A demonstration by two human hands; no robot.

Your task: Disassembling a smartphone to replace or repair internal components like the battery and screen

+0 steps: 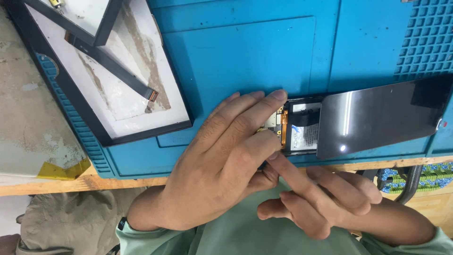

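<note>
My left hand (pixel 222 160) lies flat on the opened phone (pixel 295 127), right hand (pixel 316 198) points one finger at its near edge. Phone hugs the mat (pixel 245 56) front edge; open mat beyond, frame (pixel 94 71) left.

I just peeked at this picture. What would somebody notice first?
First, two hands crossed in the middle: the left hand lies flat over an opened phone on the blue mat, and the right hand points a finger at it. The phone's dark screen sticks out to the right, shining. At upper left lies a black frame.
</note>
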